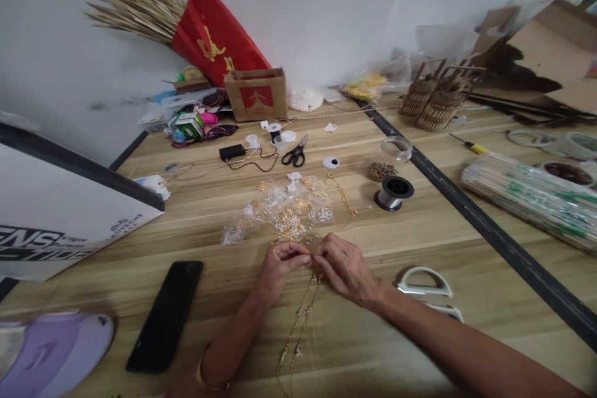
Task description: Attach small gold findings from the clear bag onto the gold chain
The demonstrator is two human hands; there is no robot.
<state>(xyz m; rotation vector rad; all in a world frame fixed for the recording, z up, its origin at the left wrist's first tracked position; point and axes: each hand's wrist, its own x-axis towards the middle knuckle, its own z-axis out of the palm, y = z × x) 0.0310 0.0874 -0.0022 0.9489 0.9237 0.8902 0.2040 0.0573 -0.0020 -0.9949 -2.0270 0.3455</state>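
My left hand (283, 264) and my right hand (347, 266) meet at the fingertips over the table, both closed in a pinch. From under my right fingers a gold beaded chain (298, 323) hangs in two strands toward the table's near edge. What my left thumb and finger pinch is too small to make out. Just beyond the hands lies a pile of gold and clear beads (289, 221), partly in small plastic bags (233, 234). A short gold chain (344, 194) rests to the right of the pile.
Black scissors (295, 152), a wire spool (394, 193) and a glass jar (395, 152) stand farther back. White-handled scissors (426, 286) lie near my right forearm. At left are a black phone (165, 317), a purple visor (60, 354) and a white box (60, 217).
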